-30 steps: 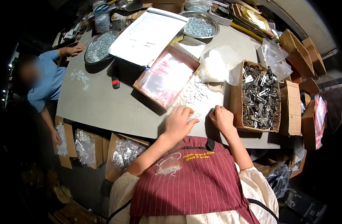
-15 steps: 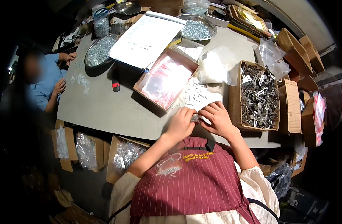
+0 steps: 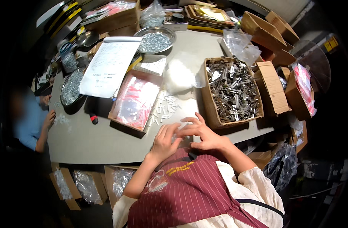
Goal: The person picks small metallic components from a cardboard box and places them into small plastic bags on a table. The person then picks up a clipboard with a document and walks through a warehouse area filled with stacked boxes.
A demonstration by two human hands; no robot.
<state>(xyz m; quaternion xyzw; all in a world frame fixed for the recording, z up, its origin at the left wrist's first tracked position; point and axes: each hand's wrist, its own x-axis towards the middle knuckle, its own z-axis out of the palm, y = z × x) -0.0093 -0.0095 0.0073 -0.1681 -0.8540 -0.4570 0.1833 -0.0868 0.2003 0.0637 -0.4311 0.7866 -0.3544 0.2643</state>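
My left hand (image 3: 163, 141) and my right hand (image 3: 204, 133) meet fingertip to fingertip over the near edge of the grey table (image 3: 105, 140). Together they pinch a small clear bag (image 3: 180, 132), which the fingers mostly hide. Just beyond the hands lie several small white plastic pieces (image 3: 164, 109), scattered loose on the table. To the right of my right hand stands an open cardboard box of metal parts (image 3: 232, 89). A shallow tray of clear bags with red print (image 3: 135, 99) sits ahead of my left hand.
A white heap of bags (image 3: 179, 74), a printed sheet (image 3: 109, 64) and two metal bowls of screws (image 3: 155, 40) (image 3: 71, 88) lie farther back. Cardboard boxes (image 3: 270, 89) crowd the right side. A person in blue (image 3: 29, 121) works at the left edge. A red-handled tool (image 3: 93, 119) lies nearby.
My hands came together from resting apart by the white pieces and drew back toward my body. The camera view has tipped and shifted.
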